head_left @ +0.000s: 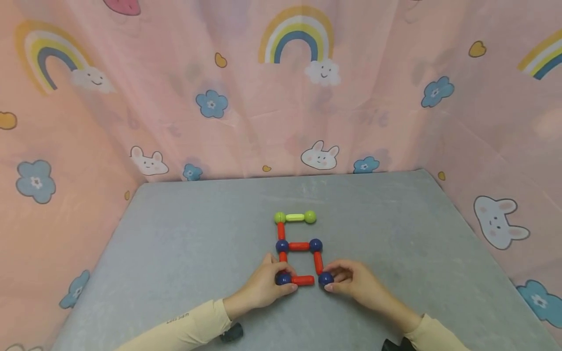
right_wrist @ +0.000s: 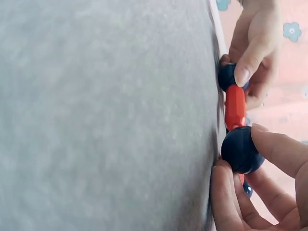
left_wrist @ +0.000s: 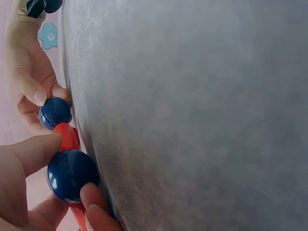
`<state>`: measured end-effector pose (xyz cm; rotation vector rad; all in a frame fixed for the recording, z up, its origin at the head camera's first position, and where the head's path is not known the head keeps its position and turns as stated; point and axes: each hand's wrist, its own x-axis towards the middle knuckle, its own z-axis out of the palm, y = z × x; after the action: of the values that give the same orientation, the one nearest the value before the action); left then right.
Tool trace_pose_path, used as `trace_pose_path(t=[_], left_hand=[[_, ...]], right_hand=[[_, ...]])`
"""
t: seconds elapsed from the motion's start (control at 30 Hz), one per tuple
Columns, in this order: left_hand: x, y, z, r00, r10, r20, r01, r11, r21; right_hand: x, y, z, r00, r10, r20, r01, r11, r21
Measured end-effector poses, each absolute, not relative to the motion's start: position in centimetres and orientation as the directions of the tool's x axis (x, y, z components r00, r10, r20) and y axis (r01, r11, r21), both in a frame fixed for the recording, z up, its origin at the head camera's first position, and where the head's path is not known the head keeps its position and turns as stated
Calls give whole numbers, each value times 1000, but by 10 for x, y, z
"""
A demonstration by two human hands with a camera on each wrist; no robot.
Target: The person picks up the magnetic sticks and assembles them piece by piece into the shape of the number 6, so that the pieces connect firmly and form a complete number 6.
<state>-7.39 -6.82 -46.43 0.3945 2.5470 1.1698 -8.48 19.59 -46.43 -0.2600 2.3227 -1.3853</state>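
My left hand (head_left: 263, 284) pinches the lower left dark blue ball (left_wrist: 72, 175) between thumb and fingers. From that ball a short red rod (head_left: 303, 281) points right, towards another blue ball (head_left: 326, 279). My right hand (head_left: 359, 285) pinches this second ball from its right side. A narrow gap shows between rod and ball in the head view. Other red rods rise from both balls to two upper blue balls, joined by a crosswise red rod (head_left: 299, 246). Above the upper left blue ball (head_left: 282, 245), one more red rod leads to a green ball (head_left: 280, 218). A light green rod (head_left: 295, 217) links it to a second green ball (head_left: 310, 217).
The pieces lie flat on a grey tabletop (head_left: 197, 229). Pink printed cloth (head_left: 246, 131) hangs behind the table and along both sides. Dark objects (head_left: 231, 333) sit by the cream sleeves (head_left: 193, 324) near the bottom edge.
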Motion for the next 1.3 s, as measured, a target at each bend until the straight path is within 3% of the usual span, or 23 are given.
trace_pose_path(t=[1.0,1.3], left_hand=[[-73,-67,-464,-915,369,-166,106,615,782],[-74,-69,-461,-897,404,-177,118,607,786]], right_hand=[[-77,184,-465,-922,-341,-183,-16,508,-861],[-76,181,-465,-934,-284,-217,28,546,-837]])
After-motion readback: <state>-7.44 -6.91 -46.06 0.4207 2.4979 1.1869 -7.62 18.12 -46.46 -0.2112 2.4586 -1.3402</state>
